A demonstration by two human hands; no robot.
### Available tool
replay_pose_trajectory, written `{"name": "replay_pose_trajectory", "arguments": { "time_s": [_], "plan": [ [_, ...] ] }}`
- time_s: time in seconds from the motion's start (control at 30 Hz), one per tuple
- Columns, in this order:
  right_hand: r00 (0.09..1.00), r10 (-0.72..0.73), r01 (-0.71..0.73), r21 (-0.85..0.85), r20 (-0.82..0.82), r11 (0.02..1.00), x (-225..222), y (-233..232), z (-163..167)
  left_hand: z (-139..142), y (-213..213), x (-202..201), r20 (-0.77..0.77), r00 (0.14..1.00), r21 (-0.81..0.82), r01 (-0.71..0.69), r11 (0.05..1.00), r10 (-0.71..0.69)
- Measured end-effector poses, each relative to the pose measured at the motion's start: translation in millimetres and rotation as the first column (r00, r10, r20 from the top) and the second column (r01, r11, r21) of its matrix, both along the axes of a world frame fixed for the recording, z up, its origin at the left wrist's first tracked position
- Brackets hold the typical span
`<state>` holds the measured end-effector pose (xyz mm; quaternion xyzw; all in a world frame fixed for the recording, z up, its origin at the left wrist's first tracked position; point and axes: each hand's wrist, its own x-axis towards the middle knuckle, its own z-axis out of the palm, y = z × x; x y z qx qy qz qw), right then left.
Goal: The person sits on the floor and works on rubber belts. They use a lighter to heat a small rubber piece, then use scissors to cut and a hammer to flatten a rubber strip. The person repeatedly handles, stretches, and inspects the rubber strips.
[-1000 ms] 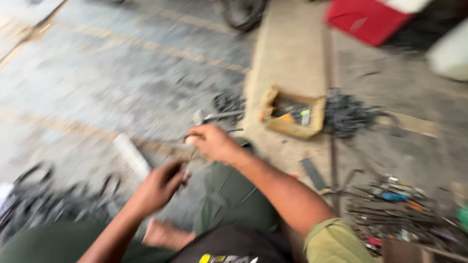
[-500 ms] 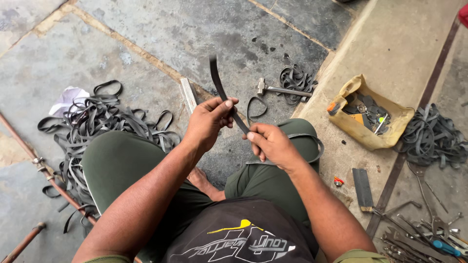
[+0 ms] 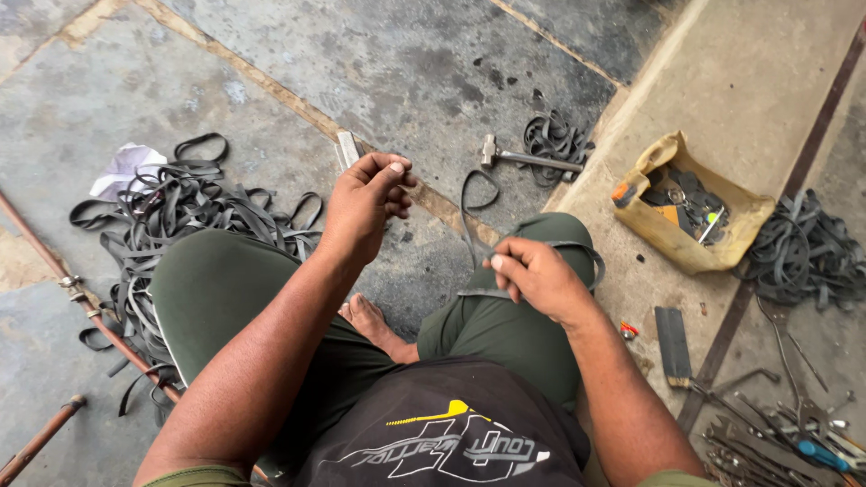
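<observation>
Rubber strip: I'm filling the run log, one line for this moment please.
right hand: pinches rubber strip | left hand: closed, contents unclear | hammer: on floor

Black rubber strip (image 3: 471,209), thin, looped, draped over right knee

Dark green trousers (image 3: 225,298), black shirt (image 3: 451,433) with yellow-and-white print, seemingly olive sleeves, bare foot (image 3: 374,325).

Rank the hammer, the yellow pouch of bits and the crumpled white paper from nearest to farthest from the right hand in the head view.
From the right hand:
1. Hammer, on the floor just ahead of the hand.
2. Yellow pouch, off to the right on the pale slab.
3. Crumpled white paper, far left, beyond the left knee beside the heap of rubber strips.
</observation>
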<state>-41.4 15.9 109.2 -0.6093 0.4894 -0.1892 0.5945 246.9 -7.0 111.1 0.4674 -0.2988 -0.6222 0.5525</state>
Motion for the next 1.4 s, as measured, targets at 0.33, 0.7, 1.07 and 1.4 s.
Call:
{"name": "replay_pose_trajectory", "arguments": {
  "time_s": [0.33,0.7,1.07,1.4],
  "plan": [
    [0.955,-0.219,0.217,0.032,0.199,0.976,43.9,4.3,-9.1,-16.5,35.7,-52.5,0.12,0.838,0.233,0.498,0.835,-0.533],
    [0.985,-0.08,0.046,0.22,0.15,0.974,40.1,18.6,1.3,-1.8,15.2,-17.2,-0.124,0.989,0.043,0.088,0.995,-0.082],
    [0.997,-0.039,0.032,0.11,0.062,0.993,-2.2,4.6,-4.6,27.6,19.0,1.2,-0.348,0.925,-0.199,0.086,0.976,-0.152],
    [0.999,-0.031,0.027,0.079,0.042,0.997,-27.4,-7.4,5.6,37.7,28.2,4.6,-0.311,0.812,-0.341,0.39,0.856,-0.494]
  ]
}}
